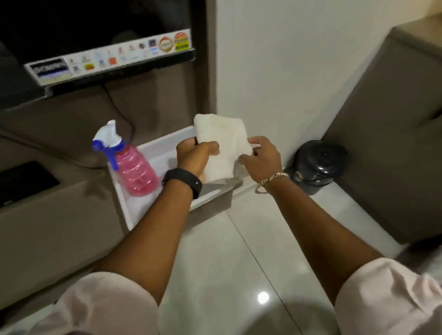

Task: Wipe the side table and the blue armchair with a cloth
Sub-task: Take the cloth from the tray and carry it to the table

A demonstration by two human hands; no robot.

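Both hands hold a folded white cloth [222, 143] above a white side table [145, 206]. My left hand [196, 156], with a black wristband, grips the cloth's left edge. My right hand [263, 159], with a chain bracelet, pinches its right edge. A pink spray bottle [134, 171] with a blue and white trigger head stands on the table's left part, just left of my left wrist. The blue armchair is not in view.
A television [99, 25] with a strip of stickers hangs above a brown unit [30, 228] at the left. A small black lidded bin [317, 165] stands on the glossy tiled floor [234, 271] in the corner. A brown cabinet [407, 142] fills the right side.
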